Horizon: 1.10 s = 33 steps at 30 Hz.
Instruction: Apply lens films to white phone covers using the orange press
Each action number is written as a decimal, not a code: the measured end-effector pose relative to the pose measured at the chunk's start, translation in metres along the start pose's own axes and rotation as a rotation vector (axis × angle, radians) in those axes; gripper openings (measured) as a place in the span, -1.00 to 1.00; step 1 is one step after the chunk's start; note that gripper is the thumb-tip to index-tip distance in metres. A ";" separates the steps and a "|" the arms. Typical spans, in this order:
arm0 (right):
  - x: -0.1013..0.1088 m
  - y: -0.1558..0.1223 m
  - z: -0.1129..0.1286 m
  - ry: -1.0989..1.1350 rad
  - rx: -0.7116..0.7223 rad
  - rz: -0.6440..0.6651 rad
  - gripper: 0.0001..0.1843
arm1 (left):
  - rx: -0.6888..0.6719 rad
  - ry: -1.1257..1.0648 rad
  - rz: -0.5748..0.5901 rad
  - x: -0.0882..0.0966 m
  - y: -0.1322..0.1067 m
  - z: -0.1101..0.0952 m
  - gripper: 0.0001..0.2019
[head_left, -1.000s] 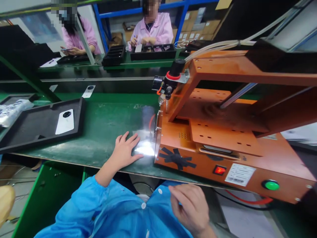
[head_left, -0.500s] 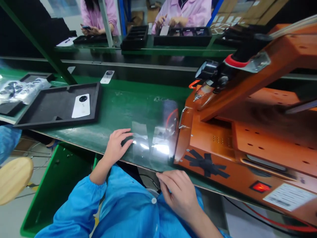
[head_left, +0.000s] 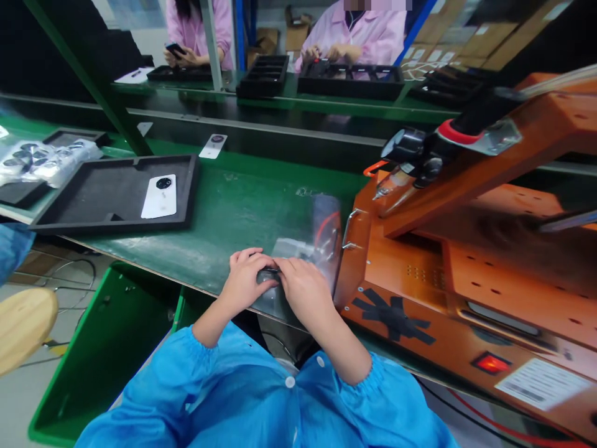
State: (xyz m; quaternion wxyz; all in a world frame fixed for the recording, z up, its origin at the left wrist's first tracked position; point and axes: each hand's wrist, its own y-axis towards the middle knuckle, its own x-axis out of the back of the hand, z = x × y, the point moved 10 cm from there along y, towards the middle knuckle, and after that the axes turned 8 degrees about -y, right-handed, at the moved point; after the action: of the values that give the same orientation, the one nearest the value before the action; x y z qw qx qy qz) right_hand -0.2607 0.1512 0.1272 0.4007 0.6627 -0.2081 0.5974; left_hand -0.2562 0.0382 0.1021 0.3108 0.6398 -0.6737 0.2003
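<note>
My left hand point(head_left: 245, 278) and my right hand point(head_left: 304, 287) meet at the near edge of the green bench, fingers curled toward each other over a small dark part point(head_left: 269, 274) that lies on a clear plastic sheet point(head_left: 298, 249). Both hands pinch at that part; what it is stays hidden by the fingers. The sheet lies against the left side of an orange machine point(head_left: 466, 261). Blue sleeves cover both my arms.
A black foam tray point(head_left: 84, 205) with a white phone back cover point(head_left: 159, 196) sits to the left. A bag of small parts point(head_left: 41, 162) lies at the far left. Two people in pink coats work at the far bench behind black trays point(head_left: 349, 78). A wooden stool point(head_left: 23, 326) stands low left.
My right hand has come up from my lap onto the bench and joined the left hand. The left hand shifted right and curled shut on the small dark part.
</note>
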 end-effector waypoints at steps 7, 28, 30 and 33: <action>0.020 -0.003 0.016 -0.097 0.119 -0.086 -0.79 | -0.004 -0.026 -0.047 -0.003 0.000 0.004 -0.88; 0.030 -0.004 0.048 -0.313 0.303 -0.277 -0.84 | 0.005 -0.003 -0.031 -0.003 -0.006 0.008 -0.84; 0.032 -0.005 0.049 -0.347 0.298 -0.265 -0.86 | -0.017 0.045 -0.003 -0.005 -0.008 0.005 -0.82; 0.043 -0.013 0.044 -0.365 0.268 -0.236 -0.82 | -0.085 0.117 0.063 -0.011 -0.011 -0.004 -0.73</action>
State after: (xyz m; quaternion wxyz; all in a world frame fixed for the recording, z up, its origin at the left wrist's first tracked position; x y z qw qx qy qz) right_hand -0.2149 0.1336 0.1665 0.3319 0.8265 -0.1172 0.4394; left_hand -0.2447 0.0474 0.0962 0.3700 0.5917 -0.6822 0.2183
